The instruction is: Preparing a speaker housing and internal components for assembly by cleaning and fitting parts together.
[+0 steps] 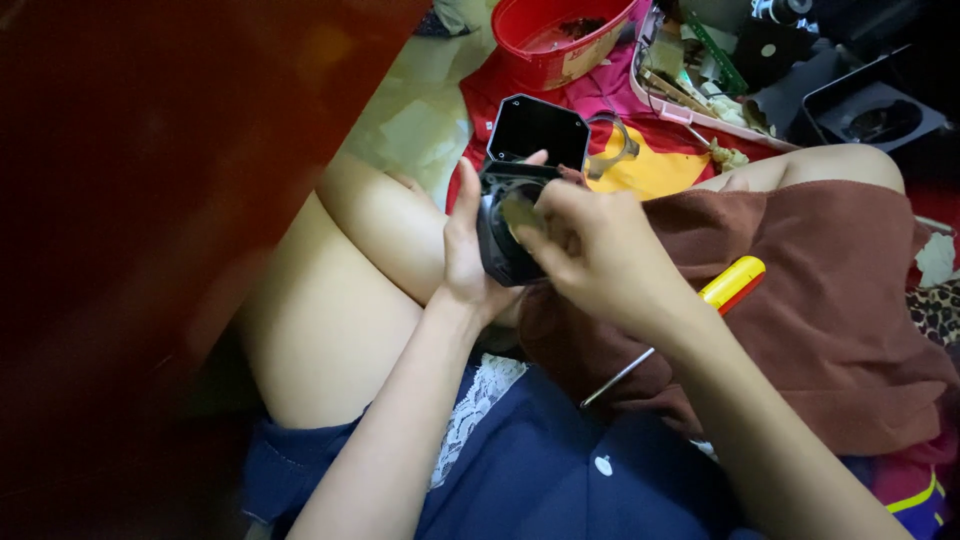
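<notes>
Down low, a screwdriver with a yellow handle (733, 283) lies on a brown cloth (830, 300), just beside the right wrist. The right hand (595, 250) has its fingers pinched on a small dull round piece (520, 213) at the front of a black round part (505, 230). The left hand (465, 255) wraps its fingers around that part. Past the fingertips sits a red basket (550, 35)
</notes>
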